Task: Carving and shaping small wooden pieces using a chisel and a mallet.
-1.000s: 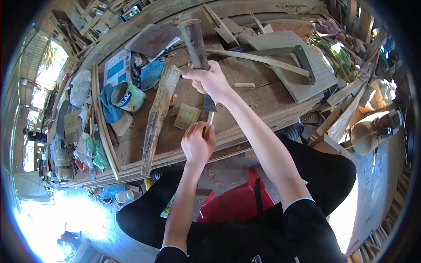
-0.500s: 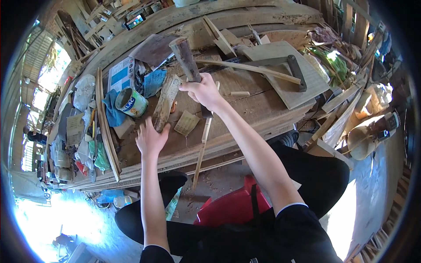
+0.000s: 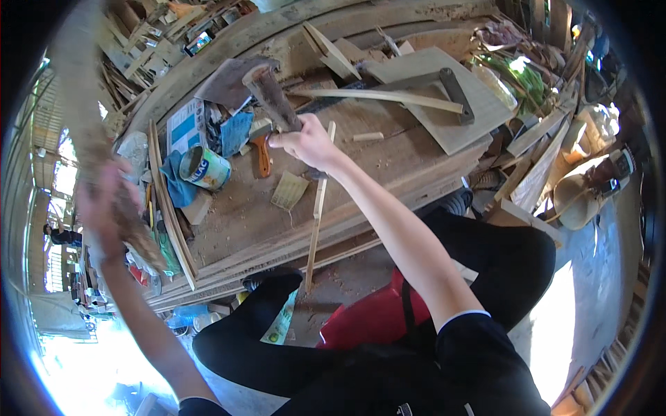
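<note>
My left hand (image 3: 107, 201), blurred by motion, is closed round a long rough piece of wood (image 3: 132, 232), out past the left side of the bench. My right hand (image 3: 305, 144) grips a thick round wooden handle (image 3: 272, 97) above the bench (image 3: 229, 236); its cut end points up and away, and a dark part shows below the fist. A brush with an orange handle (image 3: 263, 157) lies beside this hand. Nearer me are a small square of sandpaper-like brown sheet (image 3: 288, 191) and a thin wooden strip (image 3: 319, 201) that overhangs the front edge.
An open tin can (image 3: 205, 168) stands by blue cloth at the bench's left. A flat board (image 3: 444, 90) carries a metal square (image 3: 454, 97) and a thin strip. Long slats (image 3: 170, 208) edge the left side. A red plastic stool (image 3: 374, 315) is below, between my legs.
My left hand has lifted the rough piece of wood off the bench and swung it left, uncovering the orange-handled brush. My right hand, still gripping the handle, has shifted slightly left.
</note>
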The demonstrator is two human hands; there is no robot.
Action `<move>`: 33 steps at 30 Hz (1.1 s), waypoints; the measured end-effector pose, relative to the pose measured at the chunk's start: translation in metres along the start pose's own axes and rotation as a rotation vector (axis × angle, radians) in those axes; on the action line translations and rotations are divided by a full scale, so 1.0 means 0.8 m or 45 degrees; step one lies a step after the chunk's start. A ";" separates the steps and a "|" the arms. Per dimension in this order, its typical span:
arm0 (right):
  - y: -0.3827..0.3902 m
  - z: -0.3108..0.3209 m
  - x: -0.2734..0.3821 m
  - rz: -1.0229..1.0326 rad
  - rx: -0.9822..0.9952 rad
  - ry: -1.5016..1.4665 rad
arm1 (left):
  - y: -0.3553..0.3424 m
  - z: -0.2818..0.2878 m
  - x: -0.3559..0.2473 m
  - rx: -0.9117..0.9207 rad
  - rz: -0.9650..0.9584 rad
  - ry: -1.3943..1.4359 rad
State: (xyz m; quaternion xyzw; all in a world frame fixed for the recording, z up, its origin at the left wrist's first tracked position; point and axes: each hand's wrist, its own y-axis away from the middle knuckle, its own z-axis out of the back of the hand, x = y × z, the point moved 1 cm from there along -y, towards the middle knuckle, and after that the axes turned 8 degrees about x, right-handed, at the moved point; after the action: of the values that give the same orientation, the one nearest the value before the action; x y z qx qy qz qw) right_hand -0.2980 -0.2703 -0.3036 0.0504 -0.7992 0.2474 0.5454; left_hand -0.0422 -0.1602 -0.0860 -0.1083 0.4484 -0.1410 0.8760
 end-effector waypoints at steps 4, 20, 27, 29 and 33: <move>-0.003 -0.020 0.017 0.045 -0.060 0.097 | -0.023 0.028 -0.091 0.291 -0.120 0.297; -0.012 0.001 -0.013 0.037 -0.046 -0.041 | -0.038 0.064 -0.139 -0.133 -0.132 -0.096; -0.004 0.005 -0.020 0.013 -0.054 -0.014 | -0.044 -0.097 -0.076 0.657 0.452 -0.405; 0.001 0.003 -0.018 0.023 -0.042 -0.042 | -0.051 -0.079 -0.080 0.575 0.557 -0.487; -0.002 0.011 -0.023 0.149 -0.072 0.038 | -0.057 -0.007 -0.099 0.119 0.252 -0.312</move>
State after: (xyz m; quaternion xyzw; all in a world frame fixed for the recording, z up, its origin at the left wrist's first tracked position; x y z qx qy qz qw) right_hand -0.2975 -0.2793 -0.3217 -0.0157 -0.7992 0.2568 0.5432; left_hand -0.0975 -0.1759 -0.0147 -0.0390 0.3395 -0.0605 0.9378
